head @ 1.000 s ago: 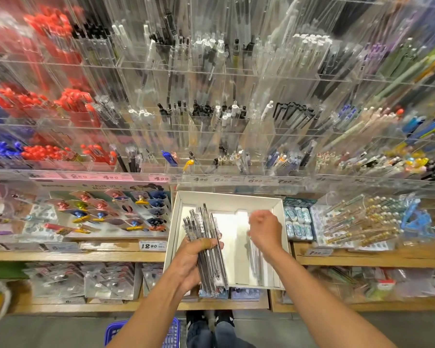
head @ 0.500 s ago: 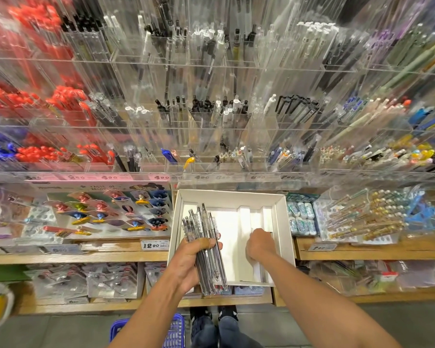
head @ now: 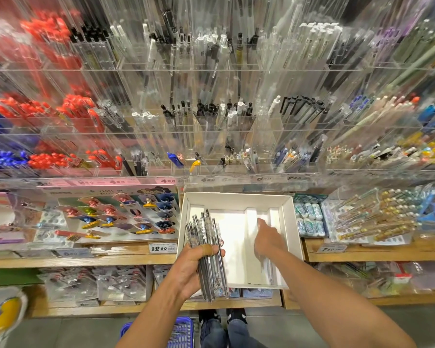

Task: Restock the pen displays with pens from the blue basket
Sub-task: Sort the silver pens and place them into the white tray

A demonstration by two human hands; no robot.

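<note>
Gripping a bundle of clear-barrelled pens (head: 207, 257) in my left hand (head: 195, 266), I hold it over the white cardboard tray (head: 236, 197). My right hand (head: 268, 238) reaches into the tray, fingers extended. Down by my feet sits the blue plastic basket (head: 178, 332).

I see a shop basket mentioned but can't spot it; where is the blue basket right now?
In the head view the blue basket sits on the floor at the bottom centre, under the left forearm and beside the person's shoes.

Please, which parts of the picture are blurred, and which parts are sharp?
Head view: the upper pen racks and both side edges smear with motion blur and wide-angle stretch; the white box, the pen bundle in the left hand and the right hand stay fairly sharp.
</note>
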